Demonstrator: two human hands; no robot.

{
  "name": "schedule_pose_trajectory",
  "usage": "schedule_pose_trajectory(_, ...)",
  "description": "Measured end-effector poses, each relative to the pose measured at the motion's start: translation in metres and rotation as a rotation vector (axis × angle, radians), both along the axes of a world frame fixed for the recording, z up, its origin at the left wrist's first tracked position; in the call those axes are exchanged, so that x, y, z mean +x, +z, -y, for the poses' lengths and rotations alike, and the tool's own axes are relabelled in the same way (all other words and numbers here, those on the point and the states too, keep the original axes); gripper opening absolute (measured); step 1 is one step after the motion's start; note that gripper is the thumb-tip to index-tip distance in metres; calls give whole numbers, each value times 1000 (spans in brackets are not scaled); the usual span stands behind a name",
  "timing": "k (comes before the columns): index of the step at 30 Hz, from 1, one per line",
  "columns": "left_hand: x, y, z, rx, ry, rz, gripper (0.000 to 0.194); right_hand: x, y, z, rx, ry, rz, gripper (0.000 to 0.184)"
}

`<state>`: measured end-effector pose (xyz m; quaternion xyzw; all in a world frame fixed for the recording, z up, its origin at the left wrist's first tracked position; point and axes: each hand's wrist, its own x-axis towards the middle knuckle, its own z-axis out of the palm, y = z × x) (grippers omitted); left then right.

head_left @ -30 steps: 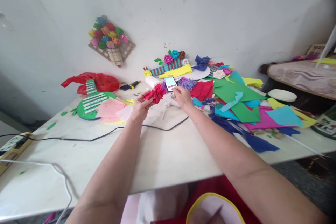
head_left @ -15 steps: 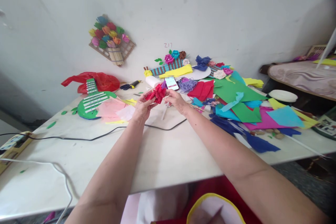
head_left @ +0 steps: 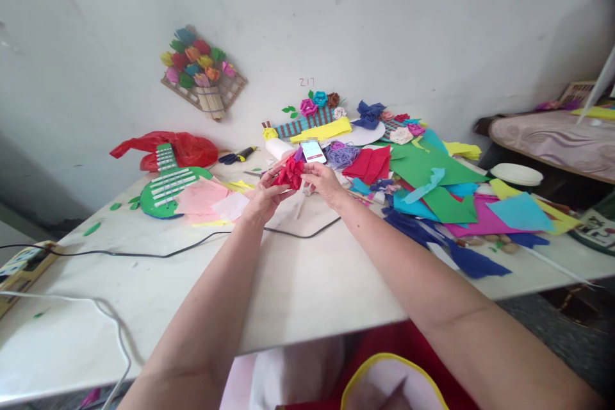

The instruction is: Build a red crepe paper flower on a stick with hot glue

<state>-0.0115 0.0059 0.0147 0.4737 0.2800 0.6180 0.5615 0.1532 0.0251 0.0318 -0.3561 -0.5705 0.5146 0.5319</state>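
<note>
Above the middle of the table, a red paper flower (head_left: pixel 290 173) is held up between both hands. My left hand (head_left: pixel 265 197) has its fingers closed around the flower's left side and underside. On the other side, my right hand (head_left: pixel 323 183) pinches the flower's right edge with thumb and fingertips. Just behind the flower lies a lit phone (head_left: pixel 313 152), with a white roll (head_left: pixel 279 148) to its left. A bundle of purple yarn (head_left: pixel 342 155) and folded red paper (head_left: pixel 369 165) lie to the right of the phone.
A black cable (head_left: pixel 177 251) crosses the table in front of the hands. Left stands a green guitar-shaped craft (head_left: pixel 166 191) beside pink paper (head_left: pixel 199 197) and dark-handled pliers (head_left: pixel 237 155). Green sheets (head_left: pixel 427 163) and other coloured paper pile up right. A white dish (head_left: pixel 517 174) sits far right.
The red flower has turned slightly in my fingers, and my left fingers have shifted a little around it. Both hands keep their hold; the table things stay put.
</note>
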Motion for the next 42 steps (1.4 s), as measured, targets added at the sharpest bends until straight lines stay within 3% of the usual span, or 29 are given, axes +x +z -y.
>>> schedule_pose_trajectory(5, -3, 5, 3, -43, -45, 45, 41, 2, 1, 0, 13, 6, 1, 21)
schedule_pose_trajectory(11, -6, 0, -5, -182, 51, -2, 39, 1, 1, 2, 35, 39, 31, 23)
schedule_pose_trajectory(18, -4, 5, -3, -358, 117, 94, 14, 5, -3, 3, 70, 152, 81, 22)
schedule_pose_trajectory(22, -1, 8, 0, -360, 120, 134, 10, 6, -5, -2, 0, 198, -29, 23)
schedule_pose_trajectory(29, 3, 11, 4, -364, 83, 88, 9, 5, -7, -5, -31, 52, 27, 17)
schedule_pose_trajectory(34, 4, 14, 6, -334, 100, -22, 22, 5, -7, -5, 38, 44, 97, 16)
schedule_pose_trajectory(42, 5, 15, 6, -316, 181, -92, 13, 2, -7, -1, 167, 74, 210, 20)
